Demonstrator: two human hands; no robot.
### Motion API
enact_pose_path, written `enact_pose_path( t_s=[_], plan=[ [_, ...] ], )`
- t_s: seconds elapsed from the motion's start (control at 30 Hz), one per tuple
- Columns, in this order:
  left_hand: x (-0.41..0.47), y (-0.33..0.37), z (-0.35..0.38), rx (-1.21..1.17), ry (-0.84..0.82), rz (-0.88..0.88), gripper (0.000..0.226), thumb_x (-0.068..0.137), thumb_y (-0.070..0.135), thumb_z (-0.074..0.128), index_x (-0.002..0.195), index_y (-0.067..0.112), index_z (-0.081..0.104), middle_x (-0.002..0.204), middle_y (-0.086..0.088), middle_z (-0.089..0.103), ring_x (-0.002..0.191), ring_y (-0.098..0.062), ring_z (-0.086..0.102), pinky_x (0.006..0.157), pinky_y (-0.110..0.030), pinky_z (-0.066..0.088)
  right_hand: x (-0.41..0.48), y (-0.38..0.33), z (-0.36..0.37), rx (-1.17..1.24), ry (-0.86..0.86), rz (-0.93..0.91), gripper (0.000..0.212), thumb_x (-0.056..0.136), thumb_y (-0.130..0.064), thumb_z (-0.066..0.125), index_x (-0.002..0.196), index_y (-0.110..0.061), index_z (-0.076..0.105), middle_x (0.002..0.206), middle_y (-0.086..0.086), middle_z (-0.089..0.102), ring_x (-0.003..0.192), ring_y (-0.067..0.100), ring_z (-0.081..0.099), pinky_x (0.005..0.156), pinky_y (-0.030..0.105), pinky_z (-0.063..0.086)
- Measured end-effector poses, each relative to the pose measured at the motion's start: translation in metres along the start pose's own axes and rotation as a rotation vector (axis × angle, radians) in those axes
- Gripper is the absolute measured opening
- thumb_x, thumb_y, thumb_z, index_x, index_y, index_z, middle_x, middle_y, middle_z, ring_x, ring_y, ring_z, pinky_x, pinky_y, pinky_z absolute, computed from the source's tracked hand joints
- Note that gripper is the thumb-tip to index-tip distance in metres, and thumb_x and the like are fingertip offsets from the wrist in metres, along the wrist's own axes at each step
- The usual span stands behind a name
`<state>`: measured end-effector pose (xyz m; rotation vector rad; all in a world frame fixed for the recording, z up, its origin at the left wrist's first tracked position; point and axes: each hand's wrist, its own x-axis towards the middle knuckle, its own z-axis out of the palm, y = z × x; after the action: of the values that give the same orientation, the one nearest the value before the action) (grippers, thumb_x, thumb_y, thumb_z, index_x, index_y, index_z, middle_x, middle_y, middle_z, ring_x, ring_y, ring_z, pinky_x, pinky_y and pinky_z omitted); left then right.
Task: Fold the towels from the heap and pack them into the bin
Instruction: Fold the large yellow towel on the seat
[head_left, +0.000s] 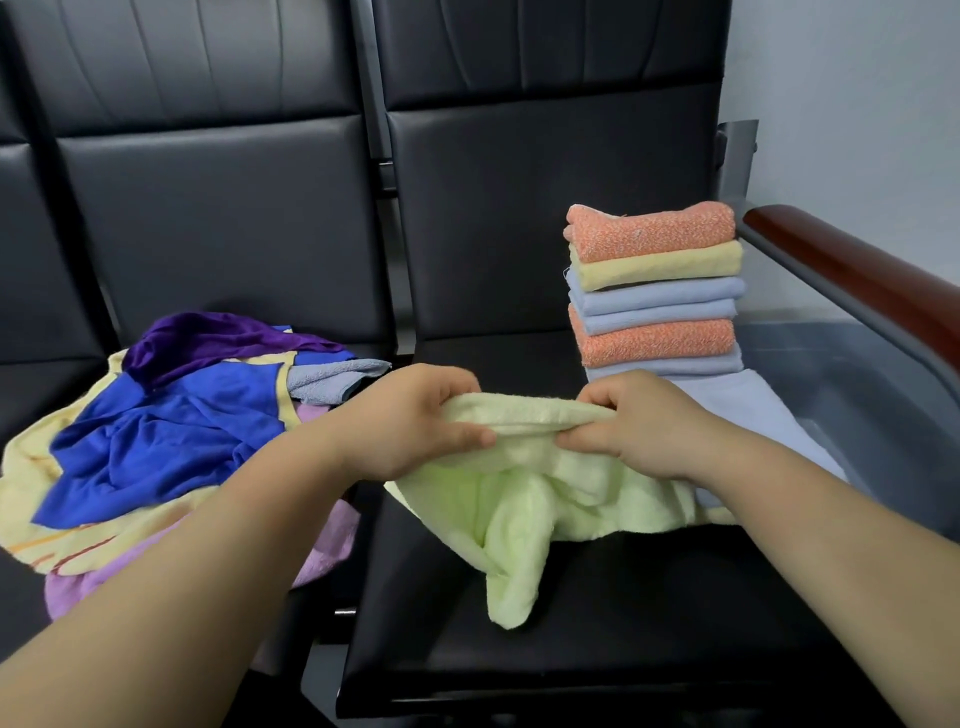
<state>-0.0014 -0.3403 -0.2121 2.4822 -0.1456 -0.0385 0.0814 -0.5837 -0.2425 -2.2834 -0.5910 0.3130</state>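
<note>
A pale green towel (524, 519) is pinched along its bunched top edge by the left hand (410, 421) and the right hand (639, 426), its tail draped on the black seat (649, 623) between the heap (166, 441) and the bin (857, 405). Soft, light and limp, it is judged best taken at the corners and pulled taut.

Green towel (519, 499): terry cloth, fuzzy, matt. Orange towel (654, 231): coarse, nubbly loops. Blue cloth (171, 431): thin, smooth weave. Seat (623, 597): black leatherette, smooth, faint sheen. Armrest (857, 270): glossy reddish wood. Bin (857, 395): smooth translucent plastic.
</note>
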Motion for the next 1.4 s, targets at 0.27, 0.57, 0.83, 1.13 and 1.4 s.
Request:
enact_pose_path(
  t_s=[0.27,0.57,0.83,1.13,1.4],
  plan=[
    [0.0,-0.002,0.002,-0.163,0.24,-0.173,0.007,0.098,0.023,0.055,0.091,0.022,0.055,0.072,0.008,0.055,0.064,-0.012,0.051,0.057,-0.028,0.044,-0.007,-0.015,0.003,0.149,-0.131,-0.037,0.036,0.074,-0.031,0.091,0.085,-0.013,0.062,0.074,-0.005,0.066,0.07,0.013,0.065,0.068,0.034,0.052],
    [-0.005,0.01,-0.006,0.081,-0.109,-0.083,0.028,0.079,0.035,0.086,0.073,0.017,0.065,0.054,0.014,0.054,0.048,-0.001,0.051,0.047,-0.015,0.039,-0.008,-0.016,0.006,-0.036,-0.116,0.038,0.029,0.076,-0.035,0.088,0.074,-0.016,0.066,0.06,-0.011,0.056,0.058,0.006,0.052,0.059,0.025,0.041],
    [-0.002,0.005,0.001,-0.782,0.072,-0.253,0.002,0.094,0.009,0.063,0.093,0.008,0.062,0.083,-0.007,0.069,0.072,-0.021,0.066,0.061,-0.034,0.053,-0.013,-0.028,0.004,0.15,-0.188,0.004,0.024,0.076,-0.02,0.09,0.093,-0.018,0.072,0.088,0.002,0.079,0.084,0.022,0.077,0.079,0.039,0.061],
    [-0.004,-0.002,-0.002,-0.231,-0.124,-0.172,0.02,0.083,0.031,0.084,0.089,0.016,0.073,0.087,-0.004,0.077,0.078,-0.016,0.072,0.075,-0.035,0.057,-0.007,-0.02,-0.009,0.365,-0.144,0.042,0.026,0.083,-0.012,0.084,0.104,-0.002,0.074,0.103,0.016,0.078,0.1,0.032,0.076,0.094,0.049,0.059],
    [0.003,0.013,0.006,-0.933,0.077,-0.167,0.012,0.095,0.002,0.065,0.106,0.005,0.065,0.092,-0.008,0.075,0.084,-0.023,0.073,0.069,-0.034,0.06,-0.008,-0.026,0.001,-0.194,-0.19,-0.008,0.017,0.079,-0.031,0.086,0.084,-0.023,0.072,0.08,-0.007,0.076,0.08,0.014,0.072,0.069,0.029,0.055]
  ],
)
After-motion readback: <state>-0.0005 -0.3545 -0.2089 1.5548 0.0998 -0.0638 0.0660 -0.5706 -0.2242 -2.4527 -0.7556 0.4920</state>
